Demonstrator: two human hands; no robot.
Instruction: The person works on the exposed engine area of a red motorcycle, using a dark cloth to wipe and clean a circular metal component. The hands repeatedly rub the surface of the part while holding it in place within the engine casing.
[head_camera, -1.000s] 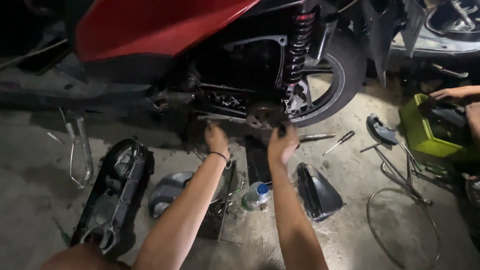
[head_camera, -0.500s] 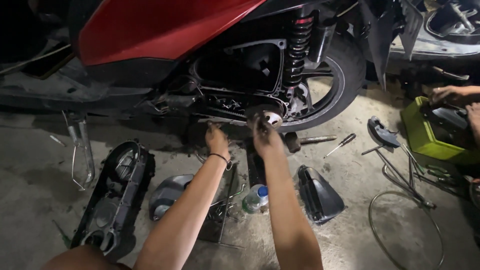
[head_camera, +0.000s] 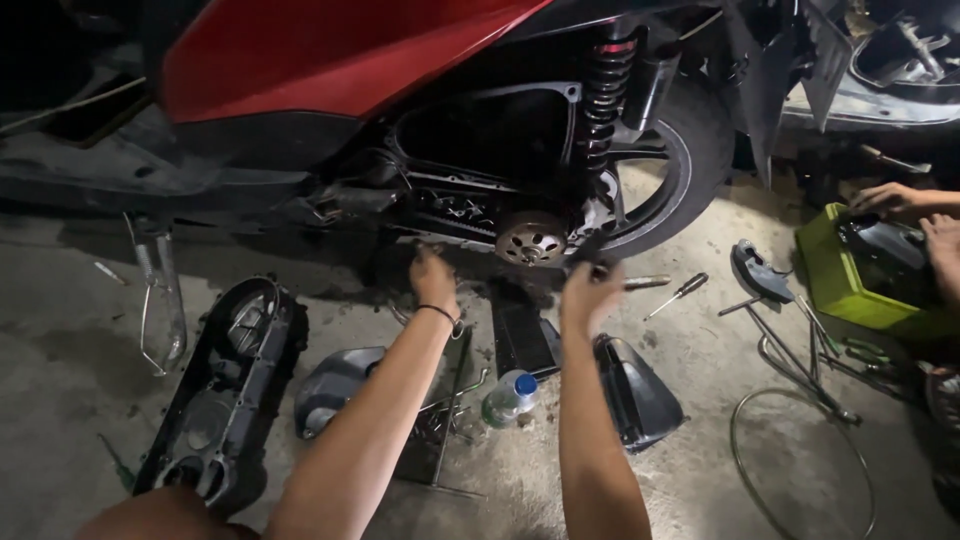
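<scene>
A red scooter (head_camera: 330, 50) stands with its transmission side open, showing the round metal clutch bell (head_camera: 530, 238) in front of the rear wheel (head_camera: 690, 170). My left hand (head_camera: 433, 280), with a dark band on its wrist, reaches up to the underside of the engine case left of the clutch bell. Its fingers are hidden behind the hand. My right hand (head_camera: 588, 292) is just below and right of the clutch bell, with its fingers curled around a dark strip-like part that rises towards the bell.
On the concrete floor lie a black transmission cover (head_camera: 225, 385), a plastic bottle (head_camera: 510, 395), a black plastic cover (head_camera: 640, 395), a screwdriver (head_camera: 678, 295) and a cable loop (head_camera: 800, 470). Another person's hands (head_camera: 890, 200) work in a green toolbox (head_camera: 850, 300) at right.
My right hand has drawn back from the clutch bell, down and to the right. My left hand has stayed under the engine case, shifting slightly.
</scene>
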